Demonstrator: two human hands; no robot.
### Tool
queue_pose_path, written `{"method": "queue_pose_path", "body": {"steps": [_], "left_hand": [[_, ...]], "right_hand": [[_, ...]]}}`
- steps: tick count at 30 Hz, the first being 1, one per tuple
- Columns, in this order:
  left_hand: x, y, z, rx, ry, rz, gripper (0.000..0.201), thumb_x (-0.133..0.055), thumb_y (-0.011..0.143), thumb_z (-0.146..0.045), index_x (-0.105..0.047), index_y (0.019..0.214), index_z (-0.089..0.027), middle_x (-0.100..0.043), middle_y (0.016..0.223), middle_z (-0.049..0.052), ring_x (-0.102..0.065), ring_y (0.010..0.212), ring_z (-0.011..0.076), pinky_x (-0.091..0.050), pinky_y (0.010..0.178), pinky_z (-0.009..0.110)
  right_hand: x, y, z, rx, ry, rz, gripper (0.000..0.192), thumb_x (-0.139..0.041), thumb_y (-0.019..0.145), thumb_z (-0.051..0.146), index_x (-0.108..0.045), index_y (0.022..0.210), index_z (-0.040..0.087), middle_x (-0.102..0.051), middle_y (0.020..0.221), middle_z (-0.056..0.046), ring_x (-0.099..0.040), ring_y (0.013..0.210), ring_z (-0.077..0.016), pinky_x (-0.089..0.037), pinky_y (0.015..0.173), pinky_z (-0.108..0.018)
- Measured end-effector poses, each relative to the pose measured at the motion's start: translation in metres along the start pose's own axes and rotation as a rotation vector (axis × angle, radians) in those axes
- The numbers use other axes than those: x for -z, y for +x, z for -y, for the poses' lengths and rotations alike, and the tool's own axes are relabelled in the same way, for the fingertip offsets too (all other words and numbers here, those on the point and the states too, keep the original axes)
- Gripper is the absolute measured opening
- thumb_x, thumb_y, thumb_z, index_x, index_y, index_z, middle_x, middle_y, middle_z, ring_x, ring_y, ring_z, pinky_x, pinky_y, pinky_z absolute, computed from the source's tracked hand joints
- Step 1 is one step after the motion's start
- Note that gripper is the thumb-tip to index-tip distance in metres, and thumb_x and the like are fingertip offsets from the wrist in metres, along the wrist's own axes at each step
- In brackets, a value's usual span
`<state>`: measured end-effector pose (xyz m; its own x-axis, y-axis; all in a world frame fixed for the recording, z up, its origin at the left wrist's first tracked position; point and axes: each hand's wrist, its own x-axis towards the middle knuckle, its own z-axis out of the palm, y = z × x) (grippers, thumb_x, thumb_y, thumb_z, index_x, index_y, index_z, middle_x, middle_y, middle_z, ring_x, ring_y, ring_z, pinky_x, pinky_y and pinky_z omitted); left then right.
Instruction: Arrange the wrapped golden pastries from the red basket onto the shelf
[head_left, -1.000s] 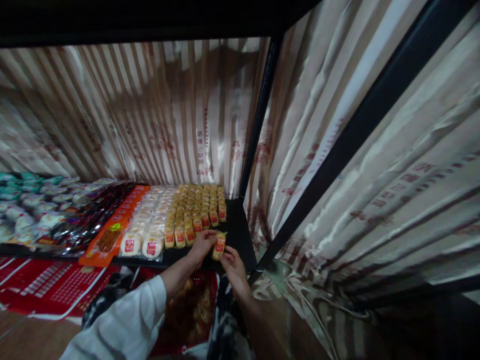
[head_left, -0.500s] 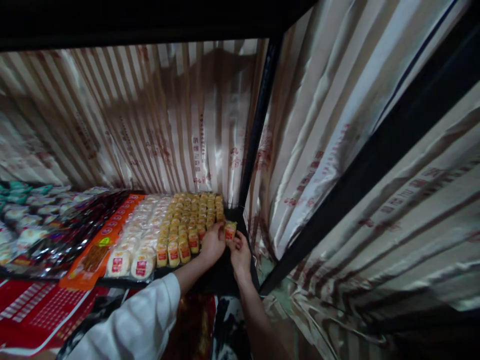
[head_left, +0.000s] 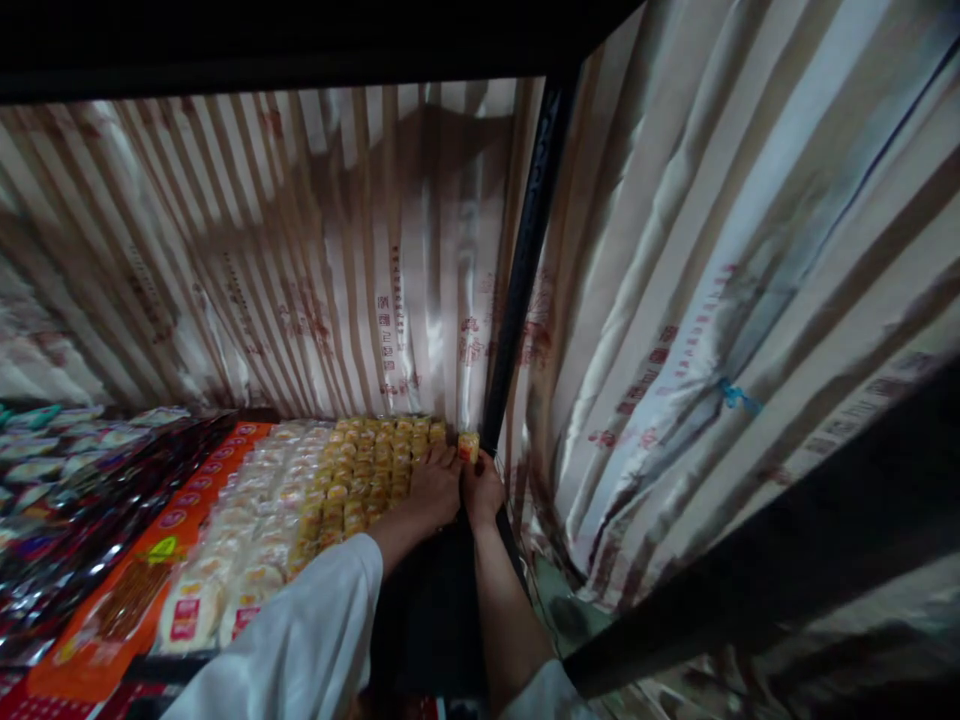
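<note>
Both my hands reach to the back right corner of a dark shelf (head_left: 442,600). My right hand (head_left: 481,490) holds a small yellow snack packet (head_left: 469,446) at the rear, just beside the black upright post (head_left: 525,270). My left hand (head_left: 433,485) rests flat next to it, its fingers touching the rightmost row of yellow snack packets (head_left: 371,470) laid out in several rows. My left arm wears a white sleeve (head_left: 300,650).
Left of the yellow rows lie white round-cake packets (head_left: 232,540), an orange packet strip (head_left: 127,590) and dark glossy packets (head_left: 67,530). Striped shiny curtain (head_left: 315,250) backs the shelf and hangs on the right. A black shelf board (head_left: 300,40) is overhead.
Both hands have carried the yellow packet from the front edge of the shelf to the back right corner. The view has tilted closer to the shelf.
</note>
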<state>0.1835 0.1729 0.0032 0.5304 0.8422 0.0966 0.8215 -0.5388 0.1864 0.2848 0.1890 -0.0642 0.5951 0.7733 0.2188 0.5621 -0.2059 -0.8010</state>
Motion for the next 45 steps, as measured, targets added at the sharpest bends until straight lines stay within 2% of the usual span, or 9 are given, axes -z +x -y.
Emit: {"method": "queue_pose_path", "body": {"steps": [7, 14, 21, 26, 32, 35, 38, 41, 45], "left_hand": [[-0.013, 0.015, 0.014, -0.072, 0.055, -0.073, 0.042, -0.038, 0.084, -0.02, -0.053, 0.121, -0.008, -0.051, 0.13, 0.015, -0.035, 0.129, 0.0263, -0.025, 0.108, 0.044], [-0.018, 0.017, 0.015, -0.06, 0.076, -0.053, 0.039, -0.042, 0.082, -0.02, -0.056, 0.117, -0.01, -0.051, 0.13, 0.016, -0.04, 0.124, 0.0267, -0.027, 0.107, 0.044], [-0.015, 0.015, 0.013, -0.034, 0.042, -0.051, 0.039, -0.037, 0.085, -0.02, -0.055, 0.118, -0.008, -0.053, 0.128, 0.015, -0.04, 0.126, 0.0254, -0.025, 0.108, 0.043], [-0.021, 0.014, 0.015, -0.041, 0.048, -0.062, 0.041, -0.036, 0.086, -0.02, -0.054, 0.121, -0.008, -0.047, 0.135, 0.015, -0.035, 0.13, 0.0263, -0.024, 0.109, 0.045], [-0.016, 0.005, 0.007, -0.036, 0.01, -0.097, 0.043, -0.038, 0.085, -0.021, -0.051, 0.125, -0.009, -0.046, 0.136, 0.015, -0.034, 0.131, 0.0267, -0.024, 0.109, 0.046], [-0.009, -0.01, -0.001, -0.014, -0.053, -0.118, 0.04, -0.04, 0.084, -0.019, -0.054, 0.121, -0.01, -0.046, 0.136, 0.013, -0.031, 0.133, 0.0254, -0.025, 0.11, 0.044], [-0.007, -0.037, -0.011, -0.024, -0.168, -0.192, 0.037, -0.04, 0.082, -0.016, -0.058, 0.114, -0.011, -0.048, 0.133, 0.012, -0.035, 0.13, 0.023, -0.03, 0.109, 0.039], [-0.009, -0.076, -0.021, -0.049, -0.317, -0.263, 0.035, -0.039, 0.079, -0.011, -0.06, 0.107, -0.013, -0.056, 0.122, 0.009, -0.047, 0.118, 0.019, -0.037, 0.105, 0.034], [-0.02, -0.143, -0.027, -0.063, -0.458, -0.327, 0.037, -0.038, 0.075, -0.005, -0.06, 0.103, -0.016, -0.061, 0.109, 0.007, -0.052, 0.106, 0.0172, -0.044, 0.097, 0.033]], "right_hand": [[-0.023, 0.02, -0.003, 0.011, -0.14, 0.066, 0.034, -0.042, 0.086, 0.03, -0.063, 0.11, 0.019, -0.068, 0.091, -0.01, -0.062, 0.076, -0.017, -0.041, 0.061, -0.024], [-0.036, 0.028, -0.013, 0.063, -0.149, 0.109, 0.036, -0.045, 0.084, 0.021, -0.06, 0.116, 0.018, -0.068, 0.1, -0.01, -0.064, 0.084, -0.0176, -0.045, 0.07, -0.024], [-0.047, 0.027, -0.021, 0.104, -0.024, 0.1, 0.033, -0.045, 0.084, 0.027, -0.062, 0.112, 0.019, -0.068, 0.103, -0.01, -0.064, 0.088, -0.0177, -0.046, 0.076, -0.025], [-0.051, 0.03, -0.029, -0.011, 0.152, 0.101, 0.035, -0.053, 0.076, 0.036, -0.059, 0.106, 0.02, -0.07, 0.091, -0.004, -0.065, 0.079, -0.0181, -0.048, 0.071, -0.027], [-0.047, 0.029, -0.027, -0.066, 0.348, 0.007, 0.038, -0.047, 0.072, 0.031, -0.062, 0.103, 0.016, -0.069, 0.101, -0.008, -0.062, 0.094, -0.0196, -0.045, 0.086, -0.031], [-0.035, 0.015, -0.022, -0.1, 0.372, -0.071, 0.039, -0.043, 0.073, 0.032, -0.064, 0.099, 0.013, -0.068, 0.102, -0.011, -0.061, 0.097, -0.0215, -0.045, 0.087, -0.032], [-0.016, -0.01, -0.018, -0.1, 0.409, -0.095, 0.04, -0.041, 0.074, 0.035, -0.063, 0.099, 0.012, -0.067, 0.103, -0.013, -0.061, 0.098, -0.0221, -0.045, 0.087, -0.033], [0.009, -0.047, -0.011, -0.057, 0.441, -0.075, 0.041, -0.041, 0.076, 0.037, -0.06, 0.101, 0.011, -0.066, 0.105, -0.015, -0.06, 0.099, -0.0222, -0.044, 0.088, -0.034], [0.041, -0.116, 0.0, -0.045, 0.547, -0.021, 0.041, -0.041, 0.08, 0.04, -0.056, 0.106, 0.012, -0.065, 0.106, -0.015, -0.061, 0.098, -0.0202, -0.045, 0.087, -0.033]]}}
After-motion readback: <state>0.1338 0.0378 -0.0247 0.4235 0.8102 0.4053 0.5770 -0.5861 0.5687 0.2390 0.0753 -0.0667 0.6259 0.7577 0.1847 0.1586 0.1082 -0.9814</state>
